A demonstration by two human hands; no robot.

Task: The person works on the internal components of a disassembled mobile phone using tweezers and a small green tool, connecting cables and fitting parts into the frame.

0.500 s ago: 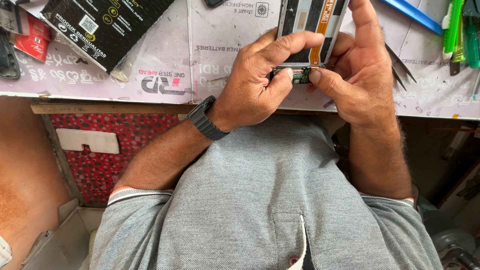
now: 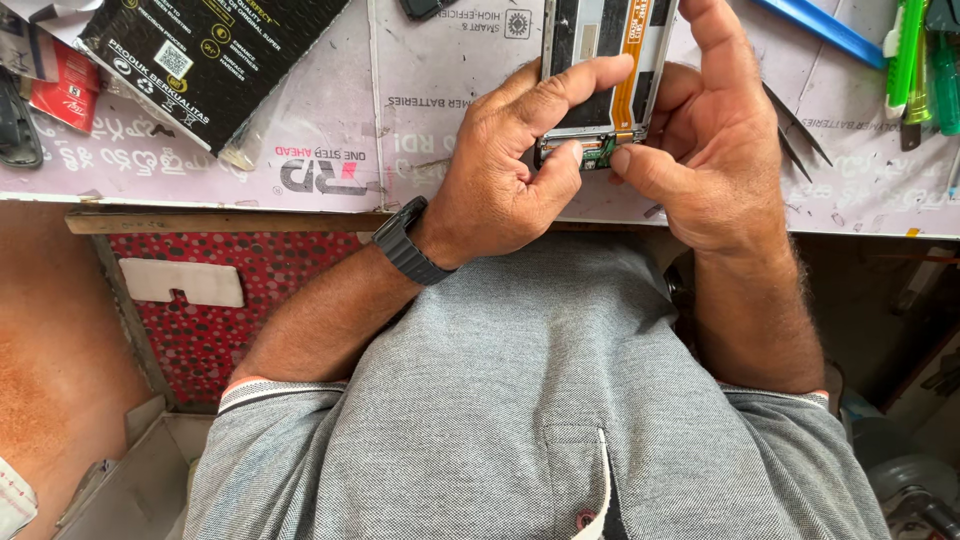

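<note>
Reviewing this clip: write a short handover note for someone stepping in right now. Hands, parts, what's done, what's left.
Left hand: grips the opened phone at its lower end, thumb on the small board by the bottom edge.
Right hand: steadies the other side, thumb tip pressing the same spot.
Phone lies back-off on the work mat; orange flex cable exposed. Tweezers lie right of the hands, black package on the left.
Done: back cover is off.
Left: the bottom board work, apparently; the phone is not yet closed.

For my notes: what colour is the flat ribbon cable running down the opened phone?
Orange flex cable, clearest in the head view.
</note>
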